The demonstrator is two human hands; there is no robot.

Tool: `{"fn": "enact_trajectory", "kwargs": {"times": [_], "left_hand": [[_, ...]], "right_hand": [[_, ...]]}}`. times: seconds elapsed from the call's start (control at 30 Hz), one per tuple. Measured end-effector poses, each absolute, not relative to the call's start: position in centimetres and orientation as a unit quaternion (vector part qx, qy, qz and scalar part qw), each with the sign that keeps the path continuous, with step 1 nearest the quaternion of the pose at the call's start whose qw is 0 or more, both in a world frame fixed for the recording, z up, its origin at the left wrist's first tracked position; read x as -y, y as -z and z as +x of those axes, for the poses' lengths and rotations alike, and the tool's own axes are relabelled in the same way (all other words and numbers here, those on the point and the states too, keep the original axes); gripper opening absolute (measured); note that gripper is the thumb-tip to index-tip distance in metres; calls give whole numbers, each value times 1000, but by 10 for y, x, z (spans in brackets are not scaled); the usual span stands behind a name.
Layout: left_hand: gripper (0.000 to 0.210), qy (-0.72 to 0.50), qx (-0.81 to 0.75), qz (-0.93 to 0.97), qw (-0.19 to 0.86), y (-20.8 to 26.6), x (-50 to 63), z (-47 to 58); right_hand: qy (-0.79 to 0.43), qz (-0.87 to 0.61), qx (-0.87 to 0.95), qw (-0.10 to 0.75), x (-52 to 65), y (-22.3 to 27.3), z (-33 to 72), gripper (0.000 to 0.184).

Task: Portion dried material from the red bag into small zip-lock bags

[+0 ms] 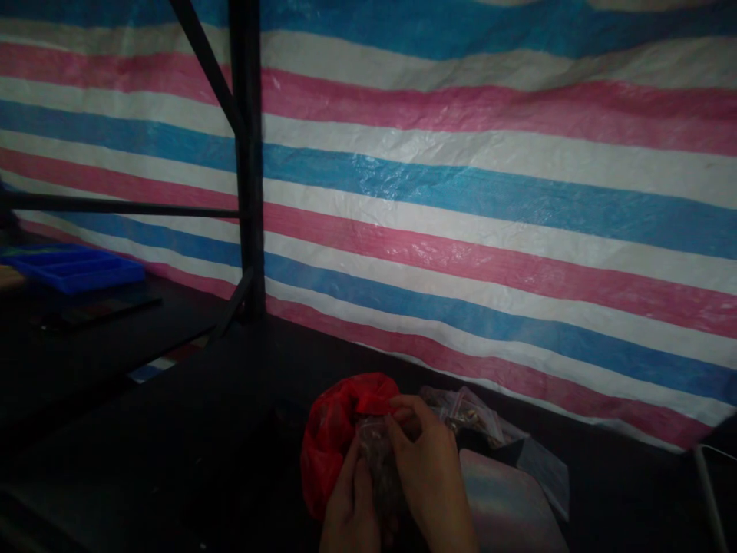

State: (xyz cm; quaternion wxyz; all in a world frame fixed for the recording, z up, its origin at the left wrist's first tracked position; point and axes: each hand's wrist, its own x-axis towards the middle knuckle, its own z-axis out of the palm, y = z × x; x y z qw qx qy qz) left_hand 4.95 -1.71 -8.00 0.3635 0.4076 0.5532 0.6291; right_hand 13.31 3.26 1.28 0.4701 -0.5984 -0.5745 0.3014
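Between my two hands is a small clear zip bag [377, 453], its contents too dark to make out. My left hand [351, 499] grips the bag's left side with closed fingers. At the bag's top right edge, my right hand [426, 461] pinches with thumb and forefinger. A crumpled red plastic bag [322, 445] sits directly behind and to the left of the hands. Just right of my right hand lie several clear zip bags [472, 415] with small brownish pieces inside.
A pale, shiny rounded-corner flat object [507, 499] lies at the right on the black table [230, 430]. A flat clear bag [544, 472] is beside it. A blue compartment tray [86, 267] stands far left. A black metal post [249, 169] rises before a striped tarp [489, 192].
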Motion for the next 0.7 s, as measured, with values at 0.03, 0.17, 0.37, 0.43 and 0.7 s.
{"fn": "enact_trajectory", "kwargs": {"times": [0.03, 0.17, 0.37, 0.43, 0.7], "left_hand": [[48, -631, -553, 414, 354, 80, 15, 49], [45, -642, -551, 439, 303, 77, 6, 50], [44, -642, -535, 479, 270, 63, 8, 60], [43, -645, -519, 497, 258, 57, 12, 64], [42, -659, -527, 478, 244, 43, 21, 81]], "right_hand": [[-314, -587, 570, 481, -33, -12, 135, 20], [-416, -512, 533, 530, -32, -15, 148, 23], [-493, -417, 514, 565, -20, -29, 180, 36], [-484, -417, 526, 561, -11, -35, 194, 32], [-311, -630, 541, 463, 20, -42, 285, 21]]}}
